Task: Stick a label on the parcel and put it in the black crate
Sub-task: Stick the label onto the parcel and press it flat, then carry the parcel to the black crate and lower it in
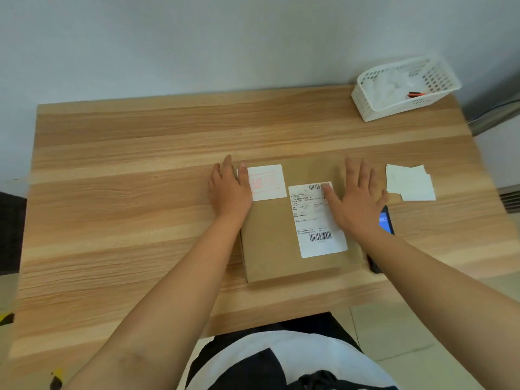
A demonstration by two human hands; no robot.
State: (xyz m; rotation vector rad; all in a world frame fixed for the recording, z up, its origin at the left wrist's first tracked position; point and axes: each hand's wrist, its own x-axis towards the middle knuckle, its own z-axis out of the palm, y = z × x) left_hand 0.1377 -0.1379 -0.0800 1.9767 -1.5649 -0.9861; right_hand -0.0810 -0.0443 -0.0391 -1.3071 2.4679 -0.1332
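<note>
A flat brown cardboard parcel (270,243) lies in the middle of the wooden table (126,209). On its top are a white shipping label (315,220) with barcodes and a smaller white label (267,182) with a red stamp at the far left corner. My left hand (229,190) rests flat on the parcel's left edge, its thumb on the stamped label. My right hand (354,201) lies flat with spread fingers on the parcel's right part, its thumb on the shipping label's top edge. The black crate is not in view.
A white plastic basket (365,108) with a red pen stands at the table's far right corner. Loose white label sheets (409,182) lie right of the parcel. A dark phone (385,220) with a lit blue screen lies by my right wrist.
</note>
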